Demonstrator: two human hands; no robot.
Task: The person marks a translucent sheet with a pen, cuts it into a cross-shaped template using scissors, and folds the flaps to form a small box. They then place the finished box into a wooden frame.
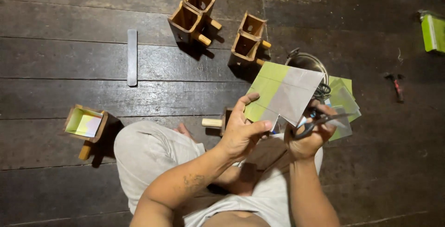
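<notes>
At frame centre, the left hand (241, 132) pinches a green-and-grey notched paper sheet (282, 95) taut so the right hand (308, 139), fingers closed through blue-handled scissors (320, 120), can reach its edge.

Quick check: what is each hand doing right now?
Left hand: closed on the paper sheet.
Right hand: closed on the scissors, at the sheet's edge.

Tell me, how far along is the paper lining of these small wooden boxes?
One wooden box at the left already holds a green-and-grey paper lining. The left hand holds a cut green-and-grey sheet; the right hand holds scissors. Four handled wooden boxes at the top look unlined.
</notes>
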